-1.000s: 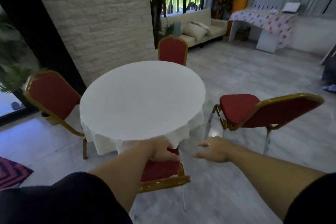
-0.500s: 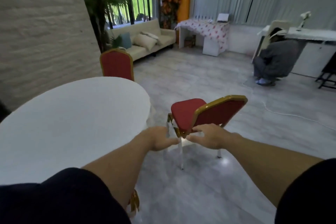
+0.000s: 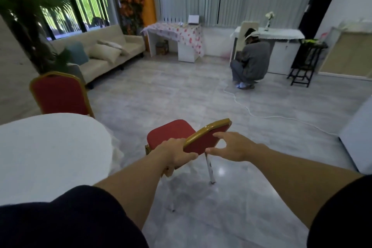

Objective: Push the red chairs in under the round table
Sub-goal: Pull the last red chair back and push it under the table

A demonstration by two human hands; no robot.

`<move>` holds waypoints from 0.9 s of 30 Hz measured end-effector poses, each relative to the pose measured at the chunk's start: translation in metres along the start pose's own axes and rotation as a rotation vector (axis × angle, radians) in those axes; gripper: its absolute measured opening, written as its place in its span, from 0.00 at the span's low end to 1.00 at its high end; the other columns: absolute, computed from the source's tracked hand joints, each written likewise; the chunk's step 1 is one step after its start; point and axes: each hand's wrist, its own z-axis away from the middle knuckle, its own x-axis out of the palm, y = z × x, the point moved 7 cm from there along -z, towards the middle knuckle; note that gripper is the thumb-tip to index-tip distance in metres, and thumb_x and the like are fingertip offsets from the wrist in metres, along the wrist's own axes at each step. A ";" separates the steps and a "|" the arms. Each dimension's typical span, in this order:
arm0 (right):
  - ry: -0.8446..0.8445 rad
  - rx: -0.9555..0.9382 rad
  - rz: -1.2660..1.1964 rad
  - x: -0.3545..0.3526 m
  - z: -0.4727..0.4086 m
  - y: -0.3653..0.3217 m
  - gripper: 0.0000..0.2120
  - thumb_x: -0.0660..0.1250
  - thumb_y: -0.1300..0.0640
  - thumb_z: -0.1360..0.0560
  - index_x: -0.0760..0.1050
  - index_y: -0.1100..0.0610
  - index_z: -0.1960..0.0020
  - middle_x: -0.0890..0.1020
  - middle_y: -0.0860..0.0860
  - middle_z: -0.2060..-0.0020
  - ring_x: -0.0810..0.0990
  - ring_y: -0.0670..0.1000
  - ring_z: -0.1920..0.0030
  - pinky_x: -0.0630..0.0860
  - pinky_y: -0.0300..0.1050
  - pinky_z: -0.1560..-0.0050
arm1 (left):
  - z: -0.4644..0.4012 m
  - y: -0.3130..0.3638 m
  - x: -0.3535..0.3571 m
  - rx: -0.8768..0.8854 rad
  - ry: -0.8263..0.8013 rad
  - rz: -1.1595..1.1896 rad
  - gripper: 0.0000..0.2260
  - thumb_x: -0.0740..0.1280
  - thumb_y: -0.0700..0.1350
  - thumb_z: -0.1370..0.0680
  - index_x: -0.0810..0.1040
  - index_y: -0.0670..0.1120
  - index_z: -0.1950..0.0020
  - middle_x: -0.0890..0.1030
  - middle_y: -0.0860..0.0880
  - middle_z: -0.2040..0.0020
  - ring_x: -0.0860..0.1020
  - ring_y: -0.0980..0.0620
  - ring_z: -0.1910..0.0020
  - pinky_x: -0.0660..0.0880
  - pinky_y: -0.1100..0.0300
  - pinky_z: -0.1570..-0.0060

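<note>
The red chair (image 3: 171, 134) sits just off the round table (image 3: 50, 157)'s right edge, seat not yet under it. Its backrest is gripped by the left hand (image 3: 177, 154) at one corner, while the right hand (image 3: 231, 148) is spread loosely, barely touching. Probably best if both sides get held, then it's pushed straight so the legs aren't snagged on the tablecloth.

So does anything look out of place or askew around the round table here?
Yes: the near red chair stands clear of the round table, not tucked under. The left hand grips its backrest; the right hand is open at it.
</note>
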 end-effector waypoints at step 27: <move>-0.311 -0.278 0.170 -0.001 -0.239 0.135 0.53 0.78 0.31 0.33 0.59 0.49 0.17 0.74 0.51 0.25 0.75 0.55 0.29 0.72 0.52 0.32 | -0.217 0.029 0.028 -0.307 -0.038 0.124 0.43 0.68 0.70 0.26 0.65 0.48 0.17 0.74 0.43 0.23 0.75 0.40 0.28 0.73 0.45 0.30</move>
